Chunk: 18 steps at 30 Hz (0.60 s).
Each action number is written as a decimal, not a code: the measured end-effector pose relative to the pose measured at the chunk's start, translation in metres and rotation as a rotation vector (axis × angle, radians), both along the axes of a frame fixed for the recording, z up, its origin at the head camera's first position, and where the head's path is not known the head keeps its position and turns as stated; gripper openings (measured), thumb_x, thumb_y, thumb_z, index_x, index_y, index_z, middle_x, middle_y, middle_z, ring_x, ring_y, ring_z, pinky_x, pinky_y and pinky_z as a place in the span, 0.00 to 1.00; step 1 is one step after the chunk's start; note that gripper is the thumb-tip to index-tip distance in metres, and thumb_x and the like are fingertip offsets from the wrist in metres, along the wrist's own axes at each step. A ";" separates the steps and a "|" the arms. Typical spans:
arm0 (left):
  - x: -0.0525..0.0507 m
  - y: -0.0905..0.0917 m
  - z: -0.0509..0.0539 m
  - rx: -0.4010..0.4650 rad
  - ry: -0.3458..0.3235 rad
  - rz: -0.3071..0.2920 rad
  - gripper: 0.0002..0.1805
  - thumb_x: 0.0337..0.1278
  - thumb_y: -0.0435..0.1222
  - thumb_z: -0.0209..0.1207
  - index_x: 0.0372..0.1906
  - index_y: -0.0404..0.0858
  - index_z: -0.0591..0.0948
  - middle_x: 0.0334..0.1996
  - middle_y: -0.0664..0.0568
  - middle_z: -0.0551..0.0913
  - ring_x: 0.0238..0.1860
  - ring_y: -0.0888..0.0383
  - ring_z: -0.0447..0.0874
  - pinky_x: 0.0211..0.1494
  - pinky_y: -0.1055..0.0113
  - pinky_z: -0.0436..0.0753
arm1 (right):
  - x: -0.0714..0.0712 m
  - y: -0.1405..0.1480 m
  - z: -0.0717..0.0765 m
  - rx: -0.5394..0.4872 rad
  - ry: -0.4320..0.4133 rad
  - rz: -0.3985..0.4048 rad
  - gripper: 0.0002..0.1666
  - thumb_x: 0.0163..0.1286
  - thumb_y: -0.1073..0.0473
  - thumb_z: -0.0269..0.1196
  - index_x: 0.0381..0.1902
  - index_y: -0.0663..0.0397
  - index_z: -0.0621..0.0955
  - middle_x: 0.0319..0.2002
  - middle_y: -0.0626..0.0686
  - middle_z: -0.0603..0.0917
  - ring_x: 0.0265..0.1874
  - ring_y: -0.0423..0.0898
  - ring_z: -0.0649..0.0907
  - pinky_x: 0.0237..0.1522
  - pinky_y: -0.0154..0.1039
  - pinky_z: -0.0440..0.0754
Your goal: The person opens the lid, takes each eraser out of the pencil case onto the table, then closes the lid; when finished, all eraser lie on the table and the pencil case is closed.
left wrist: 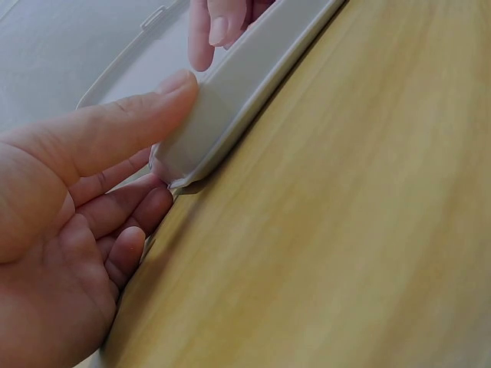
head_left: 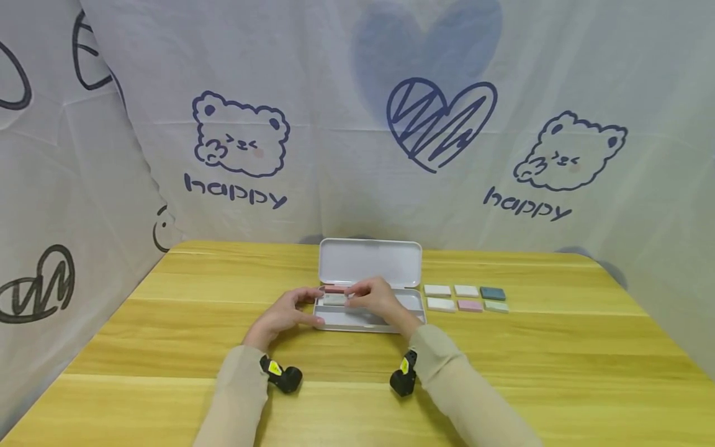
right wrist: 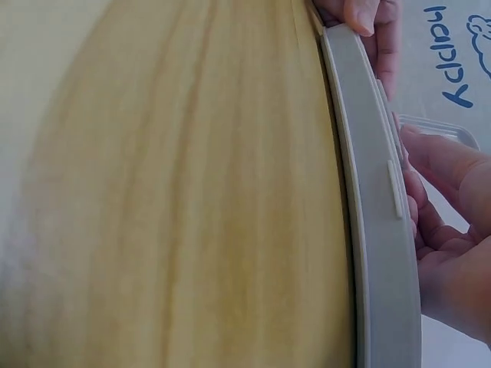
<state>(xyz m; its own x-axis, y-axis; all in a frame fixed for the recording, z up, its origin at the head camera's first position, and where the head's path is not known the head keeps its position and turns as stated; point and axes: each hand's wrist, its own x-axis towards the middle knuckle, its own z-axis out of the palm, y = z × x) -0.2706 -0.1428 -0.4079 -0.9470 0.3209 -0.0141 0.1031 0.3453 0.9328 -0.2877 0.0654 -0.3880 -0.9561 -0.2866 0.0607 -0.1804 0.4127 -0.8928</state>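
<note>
A white pencil case [head_left: 368, 326] stands on the table with its lid [head_left: 370, 262] raised at the back. At its left end my left hand [head_left: 285, 315] grips the corner, thumb on the front wall and fingers round the end, as the left wrist view shows. My right hand [head_left: 380, 299] reaches into the case's rear compartment. Its thumb and forefinger pinch the right end of a pale, eraser-like block [head_left: 334, 299]. Behind that block lies a reddish-pink block [head_left: 335, 289]. In the right wrist view, the front wall [right wrist: 380, 207] partly hides the right fingertips.
Right of the case, small flat blocks lie in two rows: white ones [head_left: 437, 290], a blue one [head_left: 493, 293], a pink one [head_left: 470, 305] and a pale green one [head_left: 496, 306]. A printed cloth [head_left: 346, 155] hangs behind the wooden table [head_left: 346, 403].
</note>
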 end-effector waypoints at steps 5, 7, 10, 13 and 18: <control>0.000 0.001 0.000 -0.001 -0.004 0.008 0.29 0.36 0.30 0.69 0.51 0.32 0.74 0.48 0.43 0.74 0.50 0.48 0.67 0.57 0.52 0.62 | 0.000 0.001 -0.001 0.027 0.009 0.012 0.14 0.48 0.68 0.68 0.36 0.65 0.83 0.20 0.47 0.77 0.22 0.39 0.71 0.24 0.30 0.68; 0.000 0.001 0.000 0.000 -0.005 0.007 0.29 0.36 0.30 0.69 0.51 0.32 0.74 0.48 0.43 0.74 0.50 0.48 0.67 0.57 0.52 0.62 | 0.000 0.001 -0.002 0.038 0.011 0.014 0.15 0.48 0.68 0.69 0.36 0.65 0.83 0.20 0.48 0.78 0.22 0.39 0.71 0.24 0.30 0.68; 0.000 0.001 0.000 0.003 -0.008 0.006 0.29 0.36 0.30 0.69 0.51 0.32 0.74 0.48 0.43 0.73 0.50 0.48 0.67 0.58 0.52 0.61 | -0.001 0.001 -0.004 0.057 0.021 0.012 0.16 0.48 0.68 0.69 0.38 0.65 0.82 0.20 0.48 0.78 0.21 0.40 0.71 0.24 0.30 0.68; 0.001 0.001 0.001 0.007 -0.007 0.004 0.29 0.36 0.30 0.68 0.51 0.32 0.74 0.48 0.43 0.74 0.50 0.48 0.67 0.58 0.52 0.61 | -0.002 0.000 -0.004 0.075 0.023 0.006 0.16 0.48 0.67 0.69 0.38 0.64 0.82 0.20 0.48 0.77 0.21 0.40 0.71 0.24 0.30 0.68; 0.001 0.001 0.002 0.005 -0.003 0.003 0.29 0.36 0.30 0.68 0.51 0.31 0.74 0.48 0.43 0.73 0.50 0.47 0.67 0.58 0.51 0.61 | -0.001 -0.002 -0.003 0.100 0.018 -0.013 0.16 0.47 0.67 0.69 0.37 0.63 0.82 0.20 0.47 0.77 0.21 0.40 0.71 0.25 0.30 0.69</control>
<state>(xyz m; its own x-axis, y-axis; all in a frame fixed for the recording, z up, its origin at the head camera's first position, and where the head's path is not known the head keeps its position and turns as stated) -0.2693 -0.1419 -0.4063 -0.9479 0.3181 -0.0152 0.0995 0.3409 0.9348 -0.2890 0.0637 -0.3912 -0.9590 -0.2792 0.0492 -0.1895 0.5019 -0.8439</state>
